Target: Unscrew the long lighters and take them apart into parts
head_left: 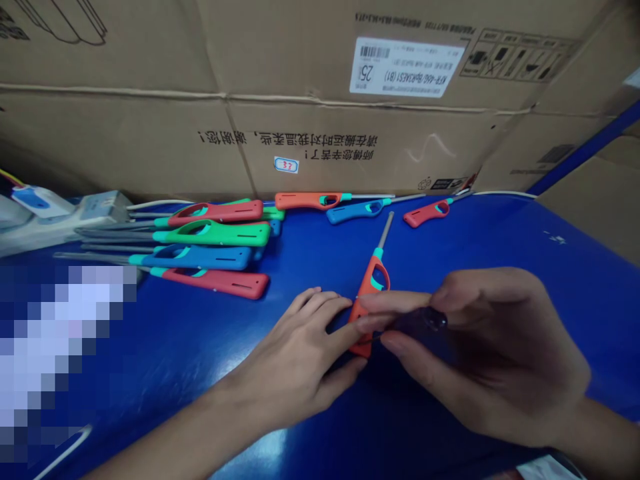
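My left hand (307,340) grips the handle end of an orange lighter (374,273) lying on the blue desk (200,373), fingers and thumb set about it; the nozzle points between 12 and 1 o'clock. My right hand (515,360), at 4 o'clock of the lighter, is closed round a dark tool (436,320), its thin shaft directed at the handle's lower part; I cannot tell whether the tip touches. Taking the gripped lighter as centre: between 9 and 10 o'clock, a pile of red, green and blue lighters (213,257), nozzles towards 9, with a white power strip (65,217) beyond; at 11, a second orange lighter (300,200); at 12, a blue lighter (355,211); at 1, a red lighter (425,213). A cardboard box (300,67) stands behind, at 12.
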`<move>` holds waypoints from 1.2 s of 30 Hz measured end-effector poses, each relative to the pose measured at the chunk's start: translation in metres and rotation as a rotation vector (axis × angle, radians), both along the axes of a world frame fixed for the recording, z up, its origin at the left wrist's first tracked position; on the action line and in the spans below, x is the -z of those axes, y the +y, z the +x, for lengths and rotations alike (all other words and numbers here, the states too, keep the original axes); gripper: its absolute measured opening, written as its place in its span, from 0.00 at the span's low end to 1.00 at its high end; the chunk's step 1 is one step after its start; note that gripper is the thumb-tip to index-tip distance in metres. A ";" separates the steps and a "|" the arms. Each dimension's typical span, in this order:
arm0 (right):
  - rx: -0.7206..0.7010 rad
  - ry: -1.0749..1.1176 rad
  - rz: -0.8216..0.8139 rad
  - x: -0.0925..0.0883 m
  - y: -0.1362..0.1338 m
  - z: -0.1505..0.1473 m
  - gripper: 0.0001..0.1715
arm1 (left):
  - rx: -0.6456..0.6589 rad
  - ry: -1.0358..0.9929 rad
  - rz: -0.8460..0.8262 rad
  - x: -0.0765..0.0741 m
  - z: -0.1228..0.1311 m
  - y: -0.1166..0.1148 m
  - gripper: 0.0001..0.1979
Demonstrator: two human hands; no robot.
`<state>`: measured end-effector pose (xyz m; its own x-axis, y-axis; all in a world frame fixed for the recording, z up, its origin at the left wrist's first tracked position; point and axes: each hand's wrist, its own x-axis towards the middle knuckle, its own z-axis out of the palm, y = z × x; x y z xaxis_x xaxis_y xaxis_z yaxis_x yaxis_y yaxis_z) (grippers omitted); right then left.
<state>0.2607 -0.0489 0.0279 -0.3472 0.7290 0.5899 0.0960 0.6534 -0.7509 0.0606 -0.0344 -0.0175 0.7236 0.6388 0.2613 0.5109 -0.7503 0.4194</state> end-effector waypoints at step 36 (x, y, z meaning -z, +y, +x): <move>-0.077 -0.080 0.285 -0.003 0.014 0.002 0.20 | -0.006 -0.034 0.016 -0.003 0.001 0.000 0.18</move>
